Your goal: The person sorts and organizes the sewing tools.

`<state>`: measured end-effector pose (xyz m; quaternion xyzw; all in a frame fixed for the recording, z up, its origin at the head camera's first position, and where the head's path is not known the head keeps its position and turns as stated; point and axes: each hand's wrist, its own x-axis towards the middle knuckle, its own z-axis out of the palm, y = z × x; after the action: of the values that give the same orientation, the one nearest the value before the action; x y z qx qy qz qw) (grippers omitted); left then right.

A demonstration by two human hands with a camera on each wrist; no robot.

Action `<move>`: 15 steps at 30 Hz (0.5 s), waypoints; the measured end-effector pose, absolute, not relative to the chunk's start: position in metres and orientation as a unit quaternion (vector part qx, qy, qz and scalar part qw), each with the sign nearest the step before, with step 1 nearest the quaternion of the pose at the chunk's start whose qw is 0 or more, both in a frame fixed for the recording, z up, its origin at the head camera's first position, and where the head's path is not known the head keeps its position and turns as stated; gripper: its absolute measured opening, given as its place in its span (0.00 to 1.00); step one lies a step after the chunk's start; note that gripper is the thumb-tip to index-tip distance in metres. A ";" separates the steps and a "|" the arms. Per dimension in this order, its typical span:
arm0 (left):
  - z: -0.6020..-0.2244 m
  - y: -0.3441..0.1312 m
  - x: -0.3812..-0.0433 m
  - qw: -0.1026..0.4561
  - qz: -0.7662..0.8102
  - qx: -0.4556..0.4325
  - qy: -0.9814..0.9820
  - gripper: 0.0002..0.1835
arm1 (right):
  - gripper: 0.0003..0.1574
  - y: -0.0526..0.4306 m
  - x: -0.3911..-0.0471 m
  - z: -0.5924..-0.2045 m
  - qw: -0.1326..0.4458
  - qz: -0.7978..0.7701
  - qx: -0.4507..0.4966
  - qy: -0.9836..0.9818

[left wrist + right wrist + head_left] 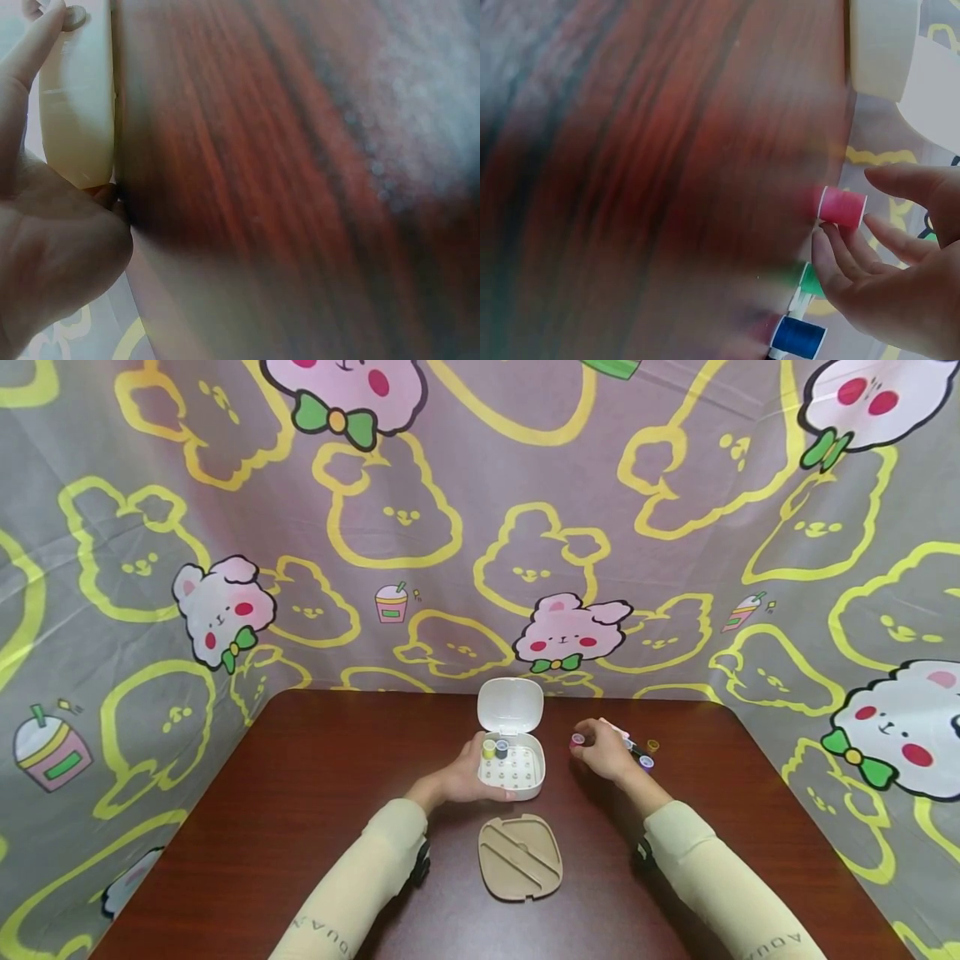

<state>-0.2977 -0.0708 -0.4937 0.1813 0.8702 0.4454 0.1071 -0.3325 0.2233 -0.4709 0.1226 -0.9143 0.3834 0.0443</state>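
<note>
In the head view my left hand (pixel 461 777) grips the left side of a white box (pixel 534 785), with the thumb along its front. Its hinged lid (pixel 511 706) stands up at the back. Inside, a yellow thread spool (pixel 490 749) and a dark thread spool (pixel 502 748) sit on pegs in the back row. To the right, my right hand (pixel 606 752) is at a pink thread spool (pixel 842 208) standing on the table. In the right wrist view its fingers lie around that spool, while the thumb stays apart from it.
A beige tray (pixel 517 885) with slots lies in front of the box. Beside my right hand are a blue spool (pixel 801 337), a green spool (pixel 811 279) and a brownish-yellow spool (pixel 652 746). A patterned curtain (pixel 450 585) hangs behind the dark wooden table (pixel 315 752).
</note>
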 end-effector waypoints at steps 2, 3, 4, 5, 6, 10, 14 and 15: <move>-0.496 -0.071 -0.300 0.104 0.445 0.183 0.870 0.63 | 0.25 0.223 -0.333 -0.471 0.034 0.395 0.117 -0.911; -0.497 -0.071 -0.301 0.105 0.443 0.183 0.872 0.63 | 0.25 0.222 -0.333 -0.471 0.031 0.398 0.115 -0.910; -0.499 -0.071 -0.303 0.107 0.441 0.181 0.872 0.63 | 0.25 0.222 -0.333 -0.472 0.028 0.401 0.111 -0.909; -0.501 -0.071 -0.304 0.107 0.445 0.180 0.871 0.63 | 0.25 0.222 -0.333 -0.472 0.025 0.404 0.108 -0.908; -0.503 -0.072 -0.305 0.108 0.447 0.179 0.870 0.64 | 0.25 0.221 -0.334 -0.473 0.023 0.407 0.104 -0.907; -0.509 -0.072 -0.310 0.109 0.456 0.175 0.866 0.65 | 0.23 0.220 -0.335 -0.474 0.013 0.420 0.093 -0.903; -0.509 -0.072 -0.309 0.106 0.453 0.179 0.867 0.65 | 0.22 0.220 -0.335 -0.474 0.009 0.435 0.087 -0.896; -0.507 -0.072 -0.307 0.104 0.454 0.180 0.867 0.64 | 0.21 0.220 -0.335 -0.474 0.009 0.439 0.086 -0.894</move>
<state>-0.3074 -0.0715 -0.5072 0.1796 0.8666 0.4538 0.1039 -0.3353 0.2197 -0.4743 0.0856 -0.8943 0.4391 0.0095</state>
